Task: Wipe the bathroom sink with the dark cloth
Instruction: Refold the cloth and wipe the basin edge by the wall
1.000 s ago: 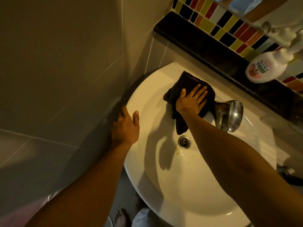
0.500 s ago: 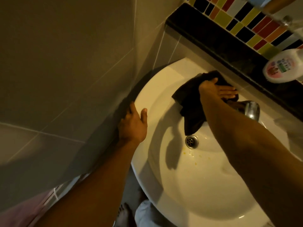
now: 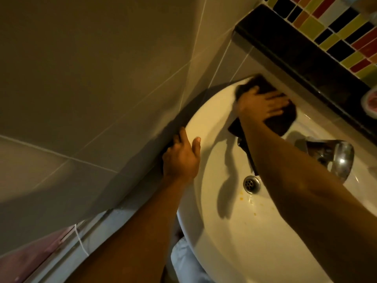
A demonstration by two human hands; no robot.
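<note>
The white bathroom sink point(image 3: 220, 227) fills the lower right of the view, with a metal drain point(image 3: 251, 184) in its bowl and small yellow specks beside it. The dark cloth point(image 3: 279, 123) lies on the sink's back rim, left of the tap. My right hand point(image 3: 263, 103) presses flat on the cloth, fingers spread; it is blurred by motion. A strip of cloth hangs down into the bowl under my forearm. My left hand point(image 3: 180, 156) rests on the sink's left rim by the wall, holding nothing.
A chrome tap point(image 3: 334, 158) stands on the rim right of the cloth. A black ledge point(image 3: 289, 48) runs behind the sink under coloured mosaic tiles point(image 3: 334, 25). A soap bottle's edge point(image 3: 370, 102) shows at far right. Grey tiled wall point(image 3: 102, 78) is close on the left.
My right hand has slid the cloth left and farther back along the sink's rear rim, away from the tap. The left hand stays on the left rim. The camera has shifted.
</note>
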